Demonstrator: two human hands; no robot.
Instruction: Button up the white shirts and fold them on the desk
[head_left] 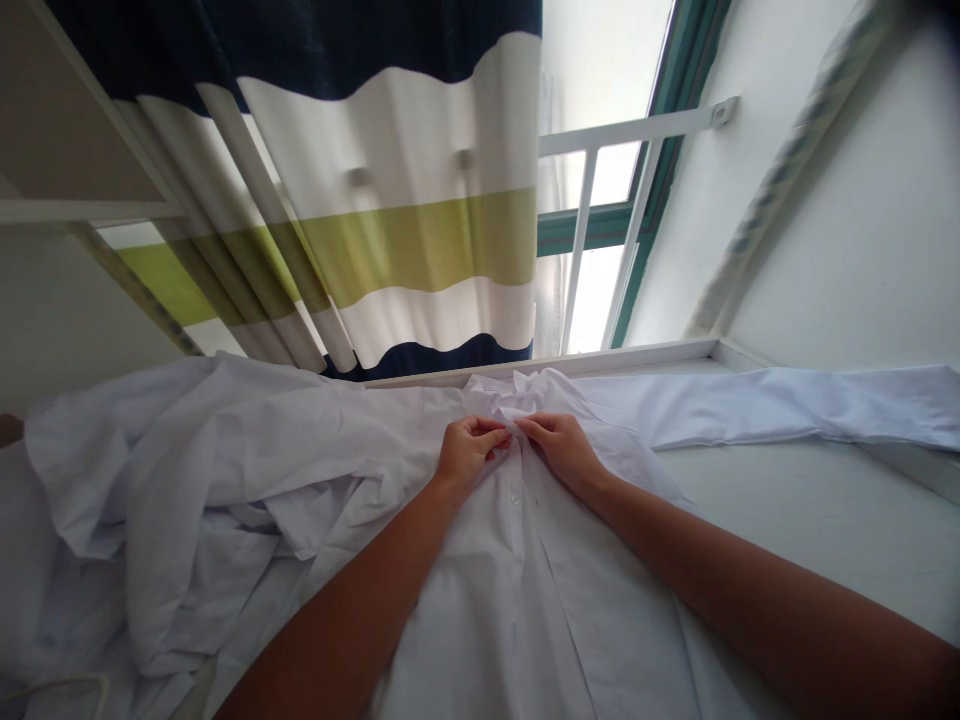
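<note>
— What exactly are the left hand (pixel 463 458) and right hand (pixel 566 452) pinching?
— Shirt (pixel 472 600) cloth, but the precise bit is hidden by their fingers (pixel 491 438)
— And the shirt's hem?
— Cut off by the bottom edge; the sleeve (pixel 787 408) reaches the right edge, so I can't tell about its cuff
— That cord (pixel 79 682), low on the left?
— Blurred, and cut off by the edge
— The window (pixel 604 240)?
— Partly behind the curtain (pixel 427 240), whose top is cut off too

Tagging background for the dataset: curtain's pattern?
Wide bands of navy, off-white and yellow-green on the curtain; best seen in the head view, the only one.
</note>
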